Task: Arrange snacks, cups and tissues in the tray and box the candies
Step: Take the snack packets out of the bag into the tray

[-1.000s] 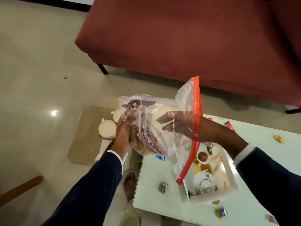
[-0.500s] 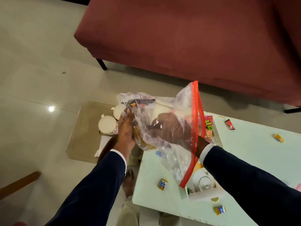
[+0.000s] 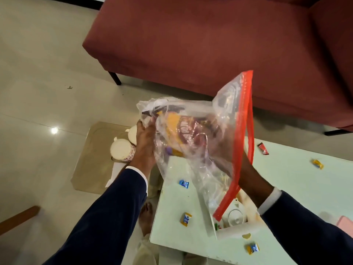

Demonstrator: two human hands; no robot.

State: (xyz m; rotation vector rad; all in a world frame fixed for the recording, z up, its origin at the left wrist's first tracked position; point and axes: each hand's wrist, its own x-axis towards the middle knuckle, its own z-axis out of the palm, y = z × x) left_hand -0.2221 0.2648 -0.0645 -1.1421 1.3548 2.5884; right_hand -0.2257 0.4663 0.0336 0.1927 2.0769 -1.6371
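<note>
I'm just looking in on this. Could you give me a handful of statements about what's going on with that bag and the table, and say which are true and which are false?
1. The left hand grips the clear bag from outside. True.
2. The bag's zip strip is blue. False: it is red.
3. The right hand reaches inside the bag. True.
4. All the wrapped candies are already boxed. False: several lie loose on the table.
5. The two paper cups stand on the table. False: they sit on a tray on the floor.

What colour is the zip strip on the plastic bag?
Red-orange zip strip, clearest in the head view.
</note>
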